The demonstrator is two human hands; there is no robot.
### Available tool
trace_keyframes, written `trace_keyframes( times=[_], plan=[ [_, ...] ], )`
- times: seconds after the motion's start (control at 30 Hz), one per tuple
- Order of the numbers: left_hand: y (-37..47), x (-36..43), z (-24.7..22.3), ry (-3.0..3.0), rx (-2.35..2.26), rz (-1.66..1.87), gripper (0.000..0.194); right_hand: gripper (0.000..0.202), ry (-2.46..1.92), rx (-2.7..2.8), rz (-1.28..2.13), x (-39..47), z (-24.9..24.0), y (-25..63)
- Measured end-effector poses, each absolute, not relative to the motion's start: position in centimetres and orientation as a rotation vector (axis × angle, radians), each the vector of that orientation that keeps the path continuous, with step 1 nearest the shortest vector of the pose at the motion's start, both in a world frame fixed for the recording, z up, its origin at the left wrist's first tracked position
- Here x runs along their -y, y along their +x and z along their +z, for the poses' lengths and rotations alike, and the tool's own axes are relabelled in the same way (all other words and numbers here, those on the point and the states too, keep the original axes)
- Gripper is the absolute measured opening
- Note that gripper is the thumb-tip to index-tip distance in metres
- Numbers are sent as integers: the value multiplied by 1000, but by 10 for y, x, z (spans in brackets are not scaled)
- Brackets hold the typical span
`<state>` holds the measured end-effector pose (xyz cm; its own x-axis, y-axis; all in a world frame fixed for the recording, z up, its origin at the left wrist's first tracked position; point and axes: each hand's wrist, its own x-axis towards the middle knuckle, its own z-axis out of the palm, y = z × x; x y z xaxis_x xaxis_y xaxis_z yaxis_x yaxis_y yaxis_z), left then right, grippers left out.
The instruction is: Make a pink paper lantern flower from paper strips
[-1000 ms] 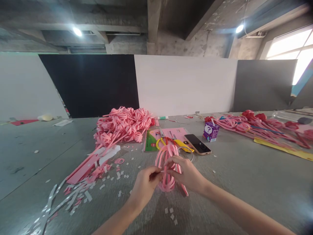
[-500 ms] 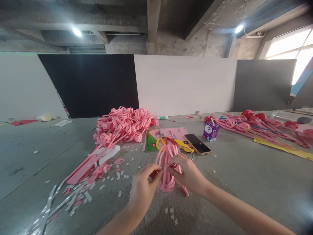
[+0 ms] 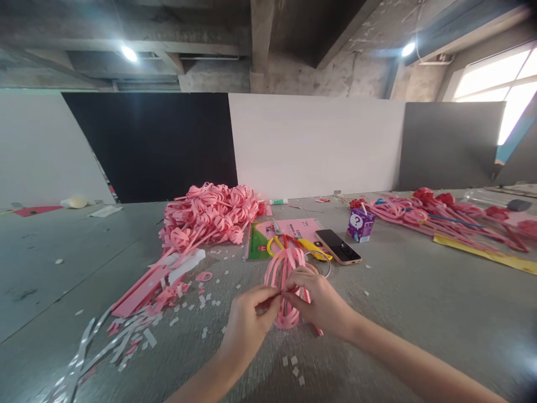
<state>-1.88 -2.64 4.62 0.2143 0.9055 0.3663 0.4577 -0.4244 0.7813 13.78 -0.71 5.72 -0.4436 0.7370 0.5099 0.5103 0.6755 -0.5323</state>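
A lantern-like cage of pink paper strips (image 3: 287, 319) lies on the table right behind my fingers. My left hand (image 3: 250, 319) is closed in a pinch, its thumb and forefinger at the cage's near side. Tip to tip with it, my right hand (image 3: 321, 299) pinches too, its upper fingers lying over the cage's right part. Whatever sits between the fingertips is too small and covered to name. A pink stick-like strip (image 3: 316, 330) pokes out below my right hand. Beyond the cage are yellow-handled scissors (image 3: 274, 242) and a silver-grey ring (image 3: 328, 268), perhaps a tape roll.
A heap of pink paper flowers (image 3: 210, 215) stands back left, with pink strips (image 3: 140, 291) and white scraps before it. A phone (image 3: 339, 246), a purple drink carton (image 3: 361, 225) and a pink-green booklet (image 3: 257, 246) lie beyond my hands. More pink stems (image 3: 419, 218) are at right.
My fingertips have come closer together. A small pale piece seen between them earlier is now hidden. The cage has barely shifted.
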Motion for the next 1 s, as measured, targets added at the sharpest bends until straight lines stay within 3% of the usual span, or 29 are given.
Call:
trace_keyframes(
  times=[0.43,0.67,0.87,1.0],
  plan=[
    [-20,24,49,1821,-1242,1040,27,12,-957,2175,411,6,59,139],
    [-36,13,63,2030,-1380,989,21,10,-947,2140,445,-2,61,147],
    [-74,-7,77,2492,-2176,334,31,14,-935,2132,419,-6,60,149],
    [-92,-15,72,2480,-2327,122,16,16,-928,2160,366,-4,60,149]
  ],
)
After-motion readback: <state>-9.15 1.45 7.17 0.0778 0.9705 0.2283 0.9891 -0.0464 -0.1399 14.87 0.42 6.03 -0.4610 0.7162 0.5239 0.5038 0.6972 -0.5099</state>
